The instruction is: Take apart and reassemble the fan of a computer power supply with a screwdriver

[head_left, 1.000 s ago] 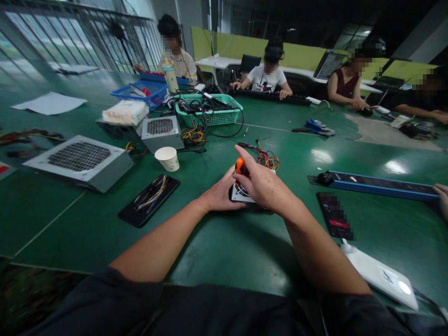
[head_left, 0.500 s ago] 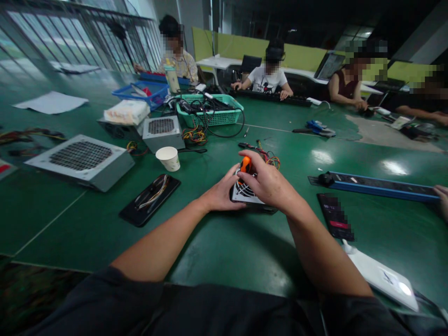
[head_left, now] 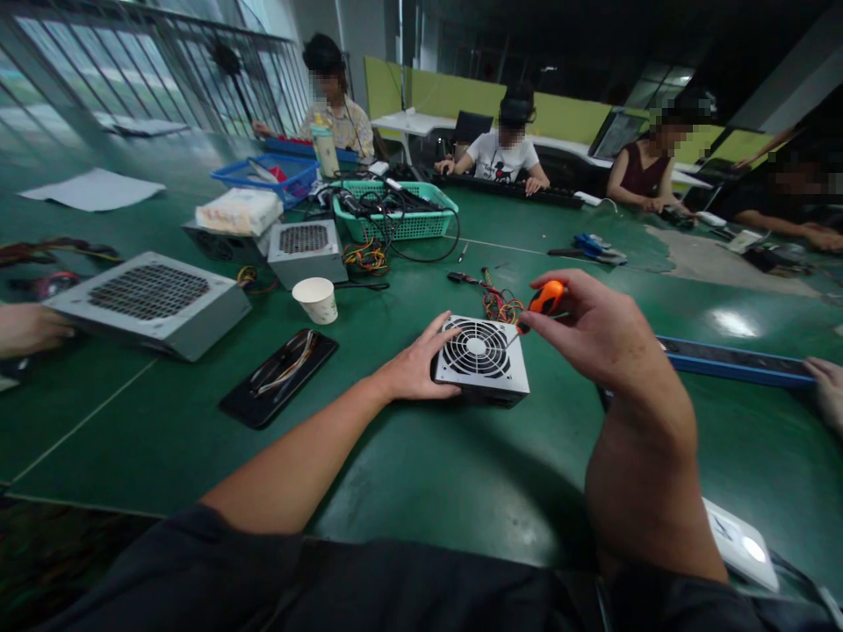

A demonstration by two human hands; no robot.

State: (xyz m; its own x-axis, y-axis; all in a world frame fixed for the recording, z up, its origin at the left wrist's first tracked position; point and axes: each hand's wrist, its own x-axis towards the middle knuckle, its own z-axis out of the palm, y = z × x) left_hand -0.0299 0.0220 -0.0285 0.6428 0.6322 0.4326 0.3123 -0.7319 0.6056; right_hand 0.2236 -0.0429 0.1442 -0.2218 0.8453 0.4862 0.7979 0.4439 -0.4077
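A computer power supply [head_left: 491, 379] with a round fan grille on top lies on the green table [head_left: 421, 465]. My left hand [head_left: 416, 362] is wrapped round its left side, thumb at the near edge and fingers over the top. Above the unit's right side, my right hand [head_left: 596, 329] grips an orange and black screwdriver [head_left: 548, 298] between thumb and fingers. The screwdriver is tilted, its thin shaft slanting down to the left over the grille; I cannot tell whether the tip touches. Coloured cables [head_left: 501, 305] come out behind the power supply.
Left of my hands are a phone with cables on it [head_left: 280, 377], a paper cup [head_left: 316, 300] and a larger power supply [head_left: 151, 303]. A green basket of cables [head_left: 395, 211] stands behind. On the right lie a blue strip [head_left: 738, 362] and a white power bank [head_left: 741, 544]. Several people sit around.
My right hand has moved right with the screwdriver, from the grille's left part to beyond its right side, uncovering the fan. My left hand stays put. Another person's hand has appeared at far left.
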